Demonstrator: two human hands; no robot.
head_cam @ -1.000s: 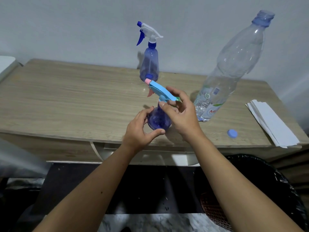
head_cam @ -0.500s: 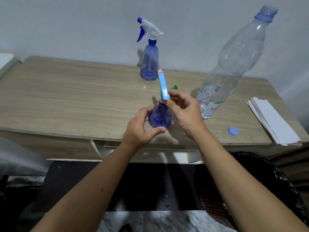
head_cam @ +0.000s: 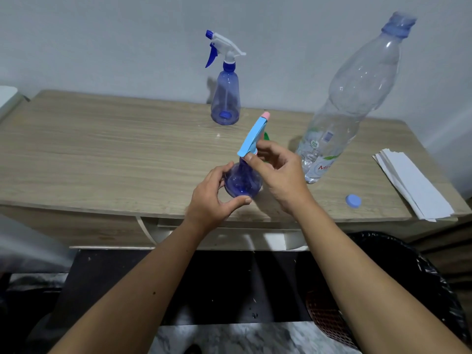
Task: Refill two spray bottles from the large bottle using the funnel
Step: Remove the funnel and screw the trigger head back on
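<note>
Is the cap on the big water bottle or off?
Off. The large bottle stands upright with its neck open, and a blue cap lies on the table near its base.

I can't see the collar of the near spray bottle [head_cam: 242,181]; my right hand [head_cam: 279,175] covers it, and my left hand [head_cam: 213,198] hides its left flank. A green scrap [head_cam: 266,136] peeks out behind the light-blue sprayer head [head_cam: 251,137], mostly hidden, can't tell what it is. Large bottle [head_cam: 352,98] label partly unreadable. Bin [head_cam: 434,290] cut by the right edge. Blurred grey shape [head_cam: 28,246] at left, unidentifiable.
</note>
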